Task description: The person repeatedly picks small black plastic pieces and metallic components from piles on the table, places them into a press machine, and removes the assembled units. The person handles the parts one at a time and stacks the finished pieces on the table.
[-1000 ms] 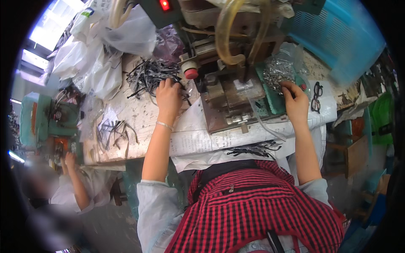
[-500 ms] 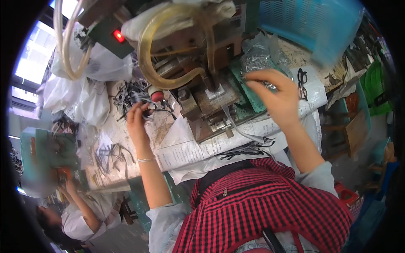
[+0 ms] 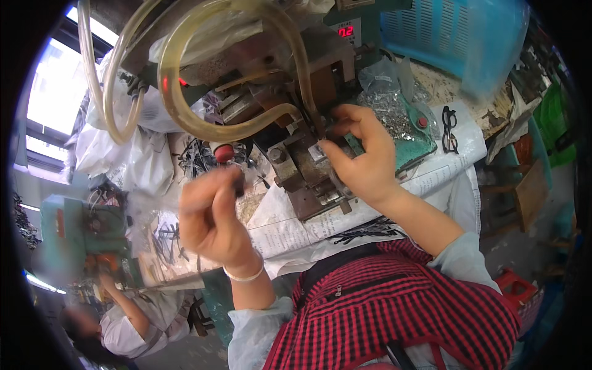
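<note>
My right hand (image 3: 369, 161) is at the bench press (image 3: 314, 163), thumb and fingers pinched beside the metal die; what they hold, if anything, is too small to make out. A pale piece (image 3: 316, 152) lies on the die by the thumb tip. My left hand (image 3: 213, 219), blurred, is raised left of the press with its fingers curled together. Something small and dark shows at its fingertips, its kind unclear. Just above that hand is a red knob (image 3: 224, 153). Dark, thin eyeglass temples (image 3: 196, 157) lie in a heap behind it.
Yellowed hoses (image 3: 169, 92) loop over the press. A plastic bag of small metal parts (image 3: 394, 117) rests on the green base at right, near black eyeglasses (image 3: 449, 129). More dark temples (image 3: 367, 231) lie at the front edge. Another person (image 3: 145, 314) works at far left.
My right hand has moved left from the bag of metal parts to the die. My left hand has come nearer, away from the heap of temples. The view has shifted slightly.
</note>
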Motion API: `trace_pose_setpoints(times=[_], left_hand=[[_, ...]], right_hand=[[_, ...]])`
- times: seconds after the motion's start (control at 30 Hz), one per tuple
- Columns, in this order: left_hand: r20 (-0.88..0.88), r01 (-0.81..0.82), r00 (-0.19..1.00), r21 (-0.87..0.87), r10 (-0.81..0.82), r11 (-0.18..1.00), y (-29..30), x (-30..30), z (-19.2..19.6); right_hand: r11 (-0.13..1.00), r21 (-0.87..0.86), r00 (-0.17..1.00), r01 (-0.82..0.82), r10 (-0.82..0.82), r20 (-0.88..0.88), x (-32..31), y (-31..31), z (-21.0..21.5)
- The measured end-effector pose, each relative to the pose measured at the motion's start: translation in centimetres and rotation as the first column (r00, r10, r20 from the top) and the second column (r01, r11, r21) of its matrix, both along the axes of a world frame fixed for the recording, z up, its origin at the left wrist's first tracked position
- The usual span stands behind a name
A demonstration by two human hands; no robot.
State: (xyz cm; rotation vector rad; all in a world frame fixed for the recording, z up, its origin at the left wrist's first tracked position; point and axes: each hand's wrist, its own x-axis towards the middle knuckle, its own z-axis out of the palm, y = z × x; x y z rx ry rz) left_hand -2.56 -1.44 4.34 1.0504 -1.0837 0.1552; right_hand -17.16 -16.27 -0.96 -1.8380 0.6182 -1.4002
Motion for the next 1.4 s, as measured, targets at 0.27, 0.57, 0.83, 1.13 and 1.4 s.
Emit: trace_pose_setpoints(times=[0.27, 0.57, 0.83, 1.13, 1.4], left_hand=[[0.041, -0.094, 0.995, 0.017, 0.094, 0.995, -2.1, -0.1, 1.0], [0.773, -0.253, 0.63, 0.112, 0.076, 0.961, -3.3, -4.7, -3.8], [0.783, -0.201, 0.615, 0.041, 0.093, 0.979, -4.4, -4.2, -5.1], [0.71, -0.244, 0.701, 0.147, 0.069, 0.959, -3.2, -5.2, -4.8], [0.549, -0.599, 0.738, 0.266, 0.393, 0.755, 6.9, -3.3, -7.0]], right_hand=[[0.877, 0.415, 0.97, -0.242, 0.208, 0.126, -0.2, 1.1, 1.7], [0.963, 0.251, 0.991, -0.095, 0.116, -0.071, -4.5, -2.7, 0.1], [0.959, 0.204, 0.962, 0.198, -0.15, -0.229, -11.1, -10.2, -9.6], [0.938, -0.229, 0.617, 0.261, -0.345, -0.707, -9.5, -5.8, -7.9], [0.922, -0.219, 0.683, 0.32, -0.384, -0.621, -9.1, -5.2, -8.4]])
